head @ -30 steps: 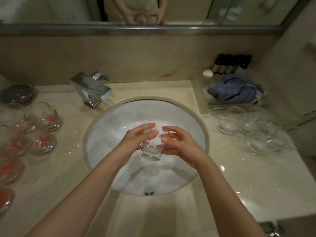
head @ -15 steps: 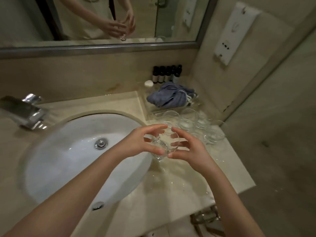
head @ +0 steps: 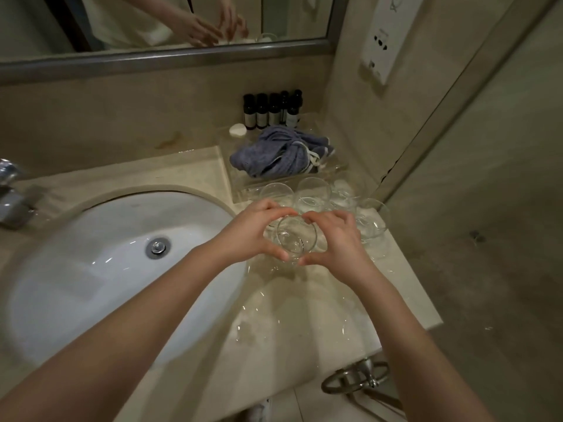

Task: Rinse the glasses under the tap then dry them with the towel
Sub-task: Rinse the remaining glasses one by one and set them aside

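You're over the wet worktop [head: 320, 300] right of the sink [head: 122, 254], likely to park beside the rinsed glasses [head: 313, 193] near the towel [head: 274, 159]. Your left hand [head: 243, 233] and right hand [head: 341, 242] curl round the glass [head: 296, 239], cupped between them.

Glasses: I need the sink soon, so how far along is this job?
Several clear glasses already stand right of the basin. Left hand and right hand hold another glass over the wet counter. The blue towel lies untouched, so drying remains.
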Motion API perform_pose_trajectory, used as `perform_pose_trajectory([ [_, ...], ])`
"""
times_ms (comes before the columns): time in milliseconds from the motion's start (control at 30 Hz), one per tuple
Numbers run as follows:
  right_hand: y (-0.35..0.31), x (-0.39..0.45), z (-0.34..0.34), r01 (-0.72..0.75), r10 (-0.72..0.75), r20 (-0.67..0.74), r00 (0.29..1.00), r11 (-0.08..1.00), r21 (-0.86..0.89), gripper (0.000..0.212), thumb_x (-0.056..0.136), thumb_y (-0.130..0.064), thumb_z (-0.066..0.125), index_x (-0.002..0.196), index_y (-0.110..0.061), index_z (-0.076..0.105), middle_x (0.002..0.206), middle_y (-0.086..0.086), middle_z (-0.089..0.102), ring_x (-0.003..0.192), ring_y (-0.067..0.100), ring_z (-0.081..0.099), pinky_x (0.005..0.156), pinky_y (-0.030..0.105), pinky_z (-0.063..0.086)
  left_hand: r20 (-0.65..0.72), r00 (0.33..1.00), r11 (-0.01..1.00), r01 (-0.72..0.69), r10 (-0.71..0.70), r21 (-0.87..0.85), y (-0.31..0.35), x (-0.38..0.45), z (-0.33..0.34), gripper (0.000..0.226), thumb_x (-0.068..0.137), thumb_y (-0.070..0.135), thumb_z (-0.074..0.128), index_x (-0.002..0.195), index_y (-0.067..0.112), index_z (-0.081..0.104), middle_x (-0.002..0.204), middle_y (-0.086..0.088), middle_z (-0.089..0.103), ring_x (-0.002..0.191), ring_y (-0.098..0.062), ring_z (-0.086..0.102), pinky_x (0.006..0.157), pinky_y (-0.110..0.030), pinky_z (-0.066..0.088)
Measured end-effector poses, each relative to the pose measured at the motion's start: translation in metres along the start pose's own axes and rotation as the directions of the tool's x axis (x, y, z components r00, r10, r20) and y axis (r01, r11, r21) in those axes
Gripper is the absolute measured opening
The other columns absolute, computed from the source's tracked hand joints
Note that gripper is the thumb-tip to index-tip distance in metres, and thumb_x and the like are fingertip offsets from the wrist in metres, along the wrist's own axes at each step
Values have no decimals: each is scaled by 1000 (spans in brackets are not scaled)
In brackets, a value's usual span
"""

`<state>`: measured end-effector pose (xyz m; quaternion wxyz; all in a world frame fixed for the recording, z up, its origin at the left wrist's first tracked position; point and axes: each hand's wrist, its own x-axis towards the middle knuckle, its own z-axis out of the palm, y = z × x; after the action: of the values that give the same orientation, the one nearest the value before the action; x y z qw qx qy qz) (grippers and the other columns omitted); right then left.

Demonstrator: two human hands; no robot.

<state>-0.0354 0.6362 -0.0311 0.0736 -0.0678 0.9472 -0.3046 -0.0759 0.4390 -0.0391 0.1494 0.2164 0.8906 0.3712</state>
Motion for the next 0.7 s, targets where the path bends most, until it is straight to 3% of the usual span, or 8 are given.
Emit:
perform_pose_trajectory([
  [67,1,4,-1,3,-2,22,1000,999,-48,83,64,-38,85,138,-28,47,134,-11,51,128,16,21,105,35,23,-45,999,988,-21,29,151,-1,3,1,85,56,43,90,134,31,57,112,5,41,109,-15,38,99,-29,35],
  [133,3,7,-1,7,-4,33,999,998,-66,84,64,-40,84,138,-29,47,135,-11,51,129,18,22,106,35,22,-58,998,977,3,10,213,-1,6,1,86,55,47,89,133,32,58,107,6,36,104,-13,32,97,-35,35],
  [367,9,19,0,23,-15,47,999,987,-162,86,64,-46,83,140,-29,45,137,-10,51,131,22,24,108,40,26,-43,998,944,59,-48,324,4,15,2,87,58,52,86,136,35,53,104,4,30,101,-13,27,84,-27,25],
  [700,10,26,-1,27,-15,69,998,982,-189,86,65,-46,82,141,-28,45,135,-8,53,120,22,29,103,36,30,-12,996,921,89,-91,379,8,22,2,88,61,54,83,140,36,49,106,4,28,99,-11,23,85,-27,24],
])
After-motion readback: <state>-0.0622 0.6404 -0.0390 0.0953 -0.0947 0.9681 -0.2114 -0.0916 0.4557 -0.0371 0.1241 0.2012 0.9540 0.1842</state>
